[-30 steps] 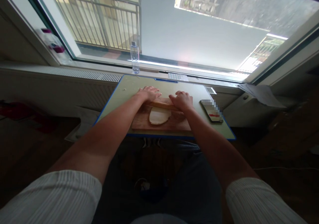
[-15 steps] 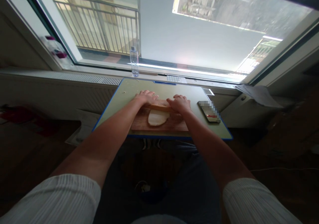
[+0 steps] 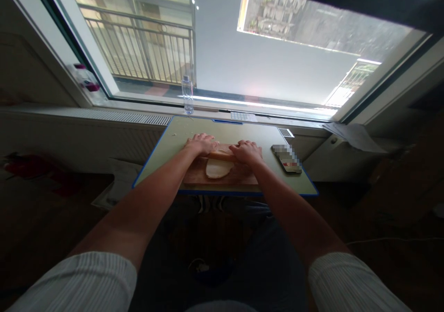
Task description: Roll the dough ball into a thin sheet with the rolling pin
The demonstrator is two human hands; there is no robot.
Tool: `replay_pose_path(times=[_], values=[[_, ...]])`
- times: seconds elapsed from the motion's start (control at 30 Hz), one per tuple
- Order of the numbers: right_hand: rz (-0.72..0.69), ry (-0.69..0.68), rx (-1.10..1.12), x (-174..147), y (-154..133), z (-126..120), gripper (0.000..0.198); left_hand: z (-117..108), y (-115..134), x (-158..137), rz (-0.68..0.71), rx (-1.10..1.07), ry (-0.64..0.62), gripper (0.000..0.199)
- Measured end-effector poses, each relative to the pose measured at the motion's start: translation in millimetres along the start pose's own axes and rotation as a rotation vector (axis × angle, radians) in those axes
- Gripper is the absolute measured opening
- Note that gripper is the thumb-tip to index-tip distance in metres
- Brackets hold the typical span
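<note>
Pale-green bench (image 3: 255, 129): our left hand (image 3: 200, 144) and right hand (image 3: 247, 151) spread on tan wooden rolling pin (image 3: 221, 156). Uneven pressure may tear flat white dough (image 3: 217, 169).

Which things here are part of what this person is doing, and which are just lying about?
In use:
left hand and right hand, both on the rolling pin
flattened dough
wooden board
blue-edged table

Seemingly just lying about:
phone
clear bottle
purple-capped bottle
papers
</note>
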State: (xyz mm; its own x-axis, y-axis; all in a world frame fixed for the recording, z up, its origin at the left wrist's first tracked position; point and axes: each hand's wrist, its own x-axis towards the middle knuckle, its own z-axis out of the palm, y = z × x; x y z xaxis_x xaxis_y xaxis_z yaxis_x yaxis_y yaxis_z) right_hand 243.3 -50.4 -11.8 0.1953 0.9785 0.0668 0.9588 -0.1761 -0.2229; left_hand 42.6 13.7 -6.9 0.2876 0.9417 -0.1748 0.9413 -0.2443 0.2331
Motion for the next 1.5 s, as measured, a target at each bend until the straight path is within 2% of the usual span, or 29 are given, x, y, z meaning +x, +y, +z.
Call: replay_pose_path(times=[0.27,0.63,0.87,1.07,1.2,1.37,1.5], values=[[-0.002,0.013,-0.015,-9,-2,0,0.054,6,-6,-4,0.001,0.01,0.009,0.078],[0.021,-0.03,-0.02,-25,-3,-1,0.074,7,0,-30,0.014,0.086,0.046,0.073],[-0.028,0.007,-0.06,-41,-3,0,0.069,8,3,-48,0.006,0.095,0.094,0.07],[-0.101,0.028,-0.116,-65,-5,-5,0.056,17,4,-70,0.002,0.113,0.175,0.068],[-0.157,0.051,-0.13,-76,-1,-4,0.059,21,4,-88,-0.003,0.12,0.209,0.067],[-0.122,-0.022,-0.067,-60,4,-11,0.069,9,4,-88,-0.002,0.123,0.107,0.07],[-0.077,-0.025,0.005,-40,6,-18,0.076,-1,-2,-65,0.125,0.15,0.115,0.074]])
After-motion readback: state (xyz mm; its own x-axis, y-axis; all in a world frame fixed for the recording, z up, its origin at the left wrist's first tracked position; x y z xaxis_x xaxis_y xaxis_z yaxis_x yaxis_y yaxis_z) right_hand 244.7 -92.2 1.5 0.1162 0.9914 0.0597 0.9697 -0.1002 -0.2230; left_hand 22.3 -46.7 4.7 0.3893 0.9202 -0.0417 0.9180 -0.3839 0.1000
